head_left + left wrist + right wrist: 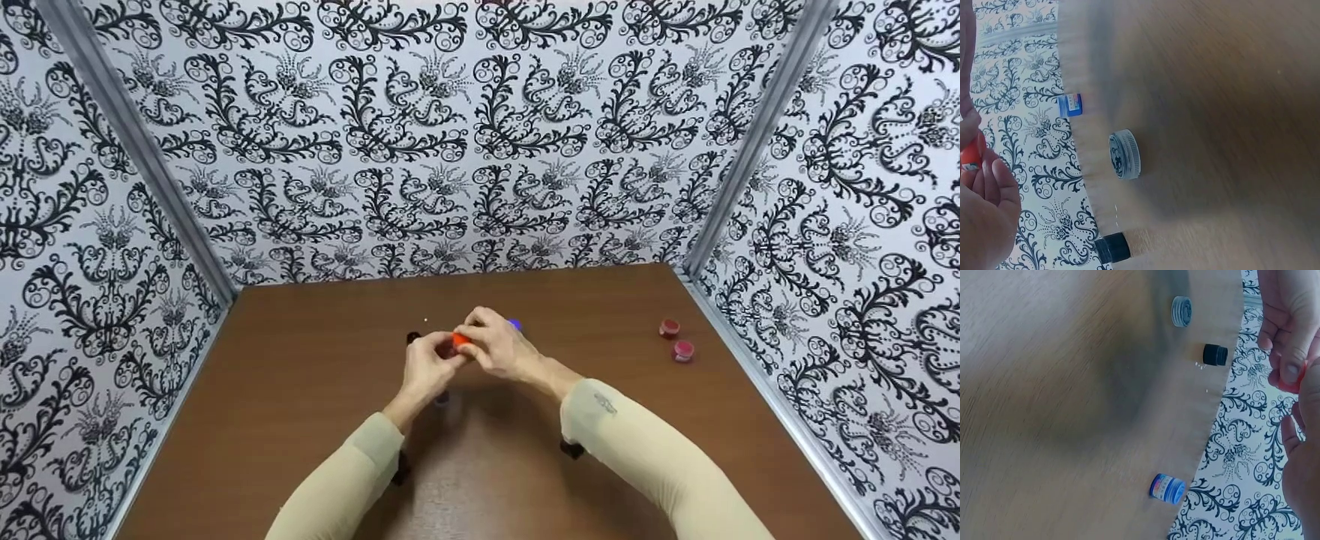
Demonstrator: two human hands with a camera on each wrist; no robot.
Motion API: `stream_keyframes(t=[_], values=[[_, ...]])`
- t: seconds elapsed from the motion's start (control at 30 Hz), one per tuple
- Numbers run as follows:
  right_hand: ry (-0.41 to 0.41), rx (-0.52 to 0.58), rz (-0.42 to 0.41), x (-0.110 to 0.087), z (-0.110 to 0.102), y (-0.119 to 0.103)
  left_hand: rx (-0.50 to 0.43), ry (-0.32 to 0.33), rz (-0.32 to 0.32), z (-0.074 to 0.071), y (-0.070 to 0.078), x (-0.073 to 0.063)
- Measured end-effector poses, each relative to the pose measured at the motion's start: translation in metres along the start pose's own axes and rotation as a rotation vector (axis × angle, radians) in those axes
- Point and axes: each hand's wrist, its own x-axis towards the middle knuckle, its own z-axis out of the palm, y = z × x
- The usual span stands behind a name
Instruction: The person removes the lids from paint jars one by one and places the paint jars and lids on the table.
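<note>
Above the table, both hands meet at a small orange-red jar [461,340]. My left hand [430,367] grips it from the left. The fingers and thumb of my right hand [501,349] pinch it from the right, covering much of it. In the left wrist view, part of the jar [971,154] shows between the fingers; in the right wrist view only a sliver [1291,386] is visible. Beneath the hands lies a ribbed, whitish screw lid [1131,153] with a dark, smeared face. A black jar [1214,354] stands near the left hand, a blue labelled jar [1167,488] beyond the right.
Two small clear-sided containers, one red [670,328] and one pinkish red [682,350], stand at the right of the brown table [315,420]. Small white specks lie near the black jar. Patterned walls [450,135] enclose the back and sides.
</note>
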Motion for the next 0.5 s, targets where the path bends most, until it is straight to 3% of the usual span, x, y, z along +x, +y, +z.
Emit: stream_keyframes(t=[0.1,0.23,0.33,0.5], values=[[0.006,0.032,-0.019,-0.002,-0.001,0.003,-0.007,-0.025,0.000,0.001,0.000,0.000],[0.008,0.104,0.020,-0.006,-0.001,0.003,-0.017,-0.036,-0.007,0.004,-0.001,-0.001],[0.023,0.170,0.099,-0.010,-0.002,0.003,-0.017,-0.035,-0.012,0.006,0.000,-0.003],[0.082,0.305,0.305,-0.016,-0.005,0.001,-0.009,-0.014,-0.027,0.006,0.005,-0.004]])
